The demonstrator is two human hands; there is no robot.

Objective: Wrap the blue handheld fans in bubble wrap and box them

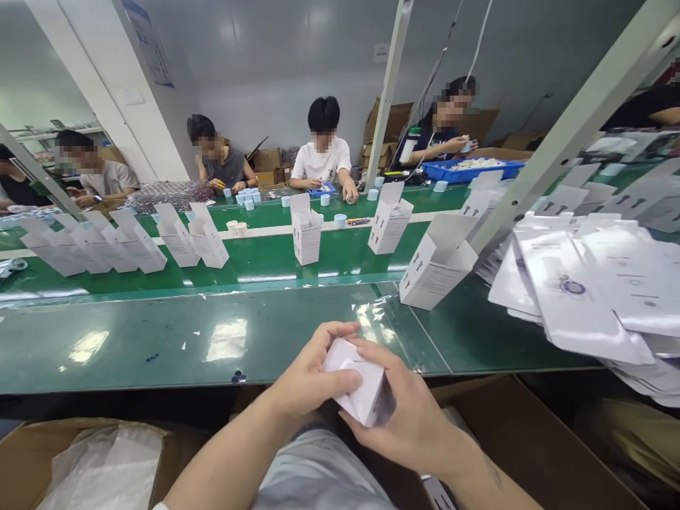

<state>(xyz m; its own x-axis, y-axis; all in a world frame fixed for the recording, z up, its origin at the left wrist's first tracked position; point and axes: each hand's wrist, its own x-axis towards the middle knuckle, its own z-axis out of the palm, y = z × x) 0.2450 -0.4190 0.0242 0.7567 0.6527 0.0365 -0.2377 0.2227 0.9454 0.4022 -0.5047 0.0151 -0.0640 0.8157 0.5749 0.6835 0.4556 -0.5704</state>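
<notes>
Head view: the left hand [311, 379] and right hand [411, 418] are both clamped on a small white carton [357, 382], held above the lap just short of the green table [159, 347]. Beyond it, open white boxes [307, 230] stand upright along the conveyor belt [265, 262], with flat white sleeves [584, 290] stacked to the right. Farthest away, seated people [323, 152] work across the belt.

Nothing legible anywhere. Dark pictograms and fine lines of print on the cartons [390, 227], too small to read. Same on the flat sheets [610, 283], plus a round purple emblem, wording blurred. Poster [151, 42] on the wall with blue markings, unreadable. Small plate [380, 53] on the far wall, too distant to make out. Box [358, 382]: no print readable on the faces in view.
</notes>
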